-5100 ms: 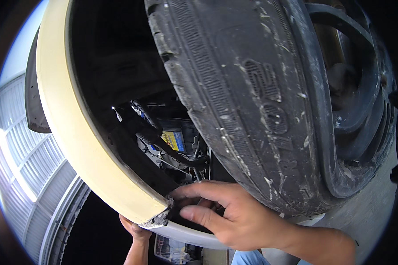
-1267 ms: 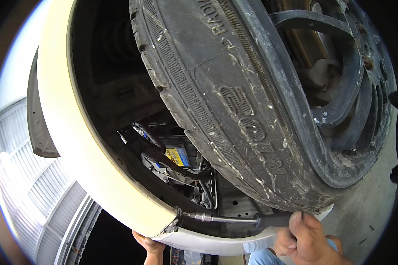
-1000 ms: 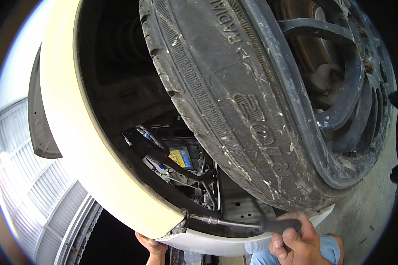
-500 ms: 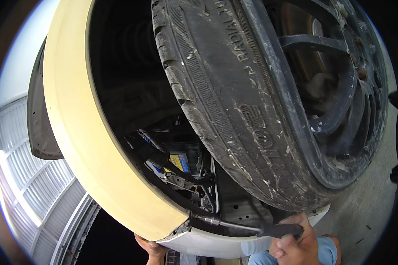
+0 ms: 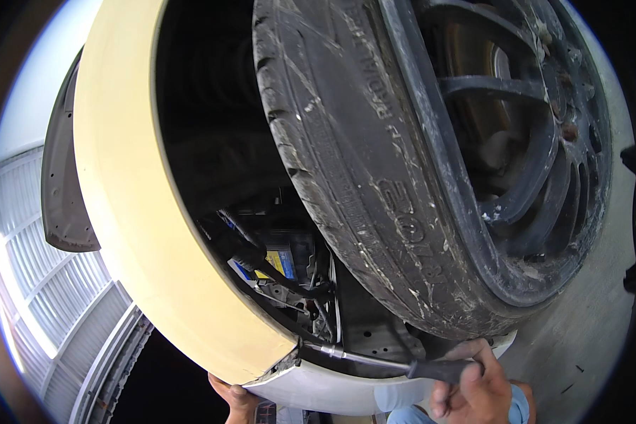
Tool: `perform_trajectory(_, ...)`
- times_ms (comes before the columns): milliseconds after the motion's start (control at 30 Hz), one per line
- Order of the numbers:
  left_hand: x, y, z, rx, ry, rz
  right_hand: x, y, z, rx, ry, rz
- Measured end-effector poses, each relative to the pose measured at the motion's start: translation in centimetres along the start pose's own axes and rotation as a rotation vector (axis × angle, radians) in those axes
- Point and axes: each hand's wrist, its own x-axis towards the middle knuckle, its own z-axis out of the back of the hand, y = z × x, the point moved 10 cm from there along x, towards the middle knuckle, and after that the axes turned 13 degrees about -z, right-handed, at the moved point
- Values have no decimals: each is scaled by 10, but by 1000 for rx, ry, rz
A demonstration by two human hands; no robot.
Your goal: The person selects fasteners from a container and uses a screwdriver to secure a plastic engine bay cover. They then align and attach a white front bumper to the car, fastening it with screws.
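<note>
In my right hand (image 5: 484, 389) is a driver with a black handle (image 5: 442, 369) and a metal shaft, a socket-like collar near its tip. My fingers are closed about the handle's end. The shaft lies nearly level, and its tip meets the corner where the cream fender (image 5: 191, 283) joins the white bumper (image 5: 318, 392). The fastener at the tip is too small to make out. Outside that joint, my left hand (image 5: 240, 404) touches the lower panel edge with its fingers apart; part of it is cut off by the frame's bottom.
A dusty black tire (image 5: 360, 169) on a dark spoked wheel (image 5: 537, 184) fills the upper right, close above my right hand. Inside the wheel arch are hoses and a blue-yellow labelled box (image 5: 279, 263). Concrete floor (image 5: 579, 353) lies right; light blue cloth (image 5: 403, 413) shows below.
My view has shifted slightly, so the wheel and fender sit a little differently in it. The fingers of my right hand have moved on the handle; the driver's tip stays at the joint.
</note>
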Motion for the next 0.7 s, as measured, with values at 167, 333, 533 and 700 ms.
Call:
perform_trajectory(167,1,1,3,23,-11,1,1,-18,4,173,-68,-284)
perform_trajectory(333,2,2,2,10,-14,-14,14,-39,7,234,-76,-447)
perform_trajectory(533,3,9,5,0,-59,-10,21,-28,-2,367,-7,-244)
perform_trajectory(700,2,8,4,48,-72,-19,22,-36,-1,391,52,-392)
